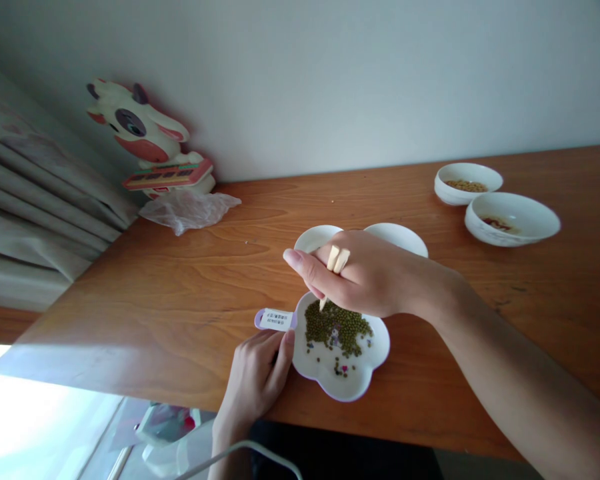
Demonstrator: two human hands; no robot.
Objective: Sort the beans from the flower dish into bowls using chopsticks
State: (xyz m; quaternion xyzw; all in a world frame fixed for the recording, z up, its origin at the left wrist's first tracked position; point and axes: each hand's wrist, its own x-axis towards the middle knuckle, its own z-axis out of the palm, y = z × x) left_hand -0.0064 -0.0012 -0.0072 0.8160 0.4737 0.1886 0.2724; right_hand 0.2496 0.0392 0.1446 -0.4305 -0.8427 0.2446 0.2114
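Note:
My right hand [365, 273] is closed on a pair of chopsticks [333, 259], whose tips point down into the green beans, probably mung beans [351, 327]. The beans lie in a white flower-shaped plate [347, 389] with a lilac rim, mostly toward its far side, with several scattered nearer me. Small cartoon prints show on the plate. From its left side sticks out a short lilac handle with a white label [276, 320]. My left hand [257, 370] grips the plate's edge near that handle, thumb against it and the other fingers partly hidden.
Just behind my right hand, partly covered, are two white bowls [316, 238] [399, 239]. Farther right, one bowl [469, 175] holds yellowish grains, another [513, 220] reddish bits. A cow toy [147, 133] and crumpled plastic bag [190, 210] occupy the back left. A cable [260, 448] crosses below.

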